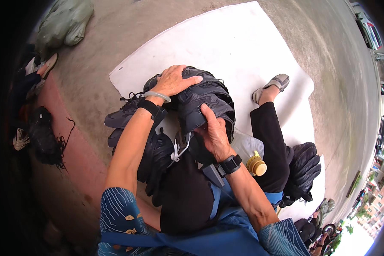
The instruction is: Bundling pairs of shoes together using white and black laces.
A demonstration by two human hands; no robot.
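Well to the left of your left hand (171,82), a black shoe with trailing laces (45,136) lies by itself. Nearer, just under your left forearm, dark grey lace-up shoes (121,114) are bunched together. That hand lies across the top of a curved row of nested black mesh shoes (209,91), perhaps to stop them sliding apart; its thumb points toward your right, but whether the fingers grip or only press cannot be told. The row arches between your two hands, overlapped probably so that the shoes take little room. Below them hangs a knotted white cord (175,154). Your right hand (215,135) grasps the row's near end, thumb on the nearest toe and fingers mostly hidden beneath, likely supporting it from below; the wrist comes up and inward. Just beyond that wrist sits a round yellow plastic cap (257,165), and farther right another stacked row of black shoes (304,170).
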